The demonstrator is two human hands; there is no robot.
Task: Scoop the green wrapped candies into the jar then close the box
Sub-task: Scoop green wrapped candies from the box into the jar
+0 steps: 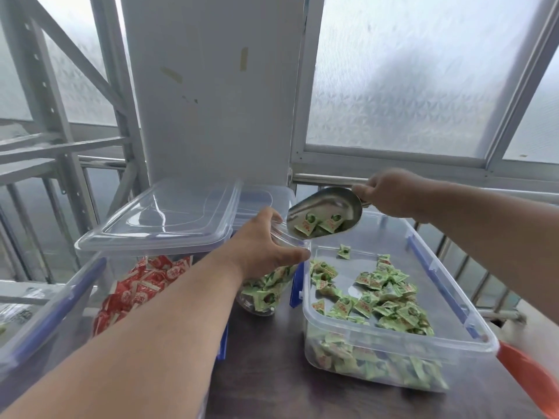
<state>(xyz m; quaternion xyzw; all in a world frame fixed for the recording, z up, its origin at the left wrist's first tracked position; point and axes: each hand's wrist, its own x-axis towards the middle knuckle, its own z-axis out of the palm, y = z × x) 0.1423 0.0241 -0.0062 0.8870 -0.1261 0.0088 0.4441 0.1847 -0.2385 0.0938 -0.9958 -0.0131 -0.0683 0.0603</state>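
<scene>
Left hand (260, 243) grips jar (266, 285) (part-filled) | right hand (387, 192) clasps loaded scoop (325, 213) above | box (393, 349) unemptied, open.

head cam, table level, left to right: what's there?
Red candy box → jar gripped by left hand → scoop held by right hand → open green candy box → orange object at the edge.

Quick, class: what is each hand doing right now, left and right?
Left hand: closed around the clear jar, steadying it.
Right hand: closed on the metal scoop, which carries green candies.
</scene>
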